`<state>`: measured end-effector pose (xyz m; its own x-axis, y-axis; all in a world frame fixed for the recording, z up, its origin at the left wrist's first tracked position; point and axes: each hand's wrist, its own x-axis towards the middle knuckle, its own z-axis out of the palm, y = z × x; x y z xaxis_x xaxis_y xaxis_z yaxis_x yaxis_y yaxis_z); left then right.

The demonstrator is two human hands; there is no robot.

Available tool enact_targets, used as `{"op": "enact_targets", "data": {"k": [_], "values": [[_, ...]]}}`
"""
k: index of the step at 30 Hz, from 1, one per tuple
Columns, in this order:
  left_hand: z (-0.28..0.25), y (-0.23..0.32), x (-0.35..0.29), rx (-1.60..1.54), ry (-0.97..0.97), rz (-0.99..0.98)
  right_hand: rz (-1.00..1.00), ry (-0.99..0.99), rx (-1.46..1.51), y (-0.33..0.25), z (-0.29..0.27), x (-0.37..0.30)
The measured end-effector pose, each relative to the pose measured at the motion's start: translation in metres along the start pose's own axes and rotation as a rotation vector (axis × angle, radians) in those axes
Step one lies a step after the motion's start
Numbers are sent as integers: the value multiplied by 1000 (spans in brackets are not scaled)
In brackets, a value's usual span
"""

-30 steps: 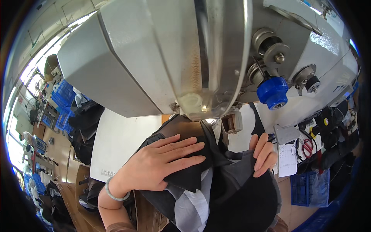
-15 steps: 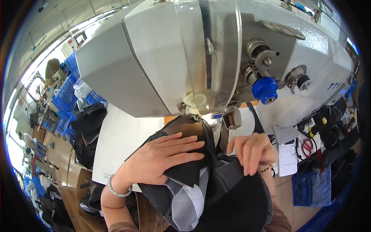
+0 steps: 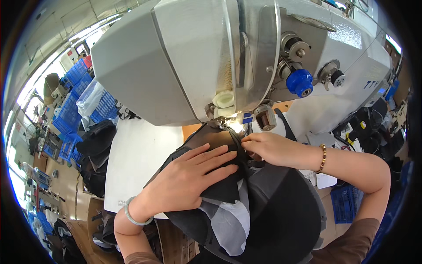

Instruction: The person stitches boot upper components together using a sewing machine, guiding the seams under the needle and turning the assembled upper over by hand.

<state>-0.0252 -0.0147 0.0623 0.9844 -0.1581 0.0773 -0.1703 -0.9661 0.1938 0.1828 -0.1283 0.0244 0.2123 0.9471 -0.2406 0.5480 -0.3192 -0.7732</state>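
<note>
A black fabric piece (image 3: 281, 215) with grey and white lining (image 3: 228, 222) drapes from the sewing machine (image 3: 189, 57) down toward my lap. Its narrow upper end lies under the lit needle area (image 3: 226, 123). My left hand (image 3: 191, 176) rests flat on the fabric, fingers stretched out toward the right. Close to the needle, on its right side, my right hand (image 3: 266, 148) is closed with fingertips pinching the fabric's edge; the fingers are partly hidden beneath the hand.
The white machine table (image 3: 136, 158) extends to the left. Dark fabric pieces (image 3: 97, 145) hang beyond its left edge, near blue crates (image 3: 70, 110). A cardboard box (image 3: 81, 237) stands lower left. Another blue crate (image 3: 345, 204) is at the right, below cluttered black items (image 3: 373, 141).
My right hand has moved up and left, from the fabric's right part to its edge beside the needle. My left hand stays flat on the fabric. The view has shifted slightly.
</note>
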Motion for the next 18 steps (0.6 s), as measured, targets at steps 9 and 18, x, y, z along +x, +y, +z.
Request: {"op": "enact_targets", "data": {"k": [9,18], "values": [[0,-4,-1,-44,15,5,-83,40,128,8,7,16],[-6,-9,-1,-162,12,-5,-113,237,-100,10,-10,24]]}}
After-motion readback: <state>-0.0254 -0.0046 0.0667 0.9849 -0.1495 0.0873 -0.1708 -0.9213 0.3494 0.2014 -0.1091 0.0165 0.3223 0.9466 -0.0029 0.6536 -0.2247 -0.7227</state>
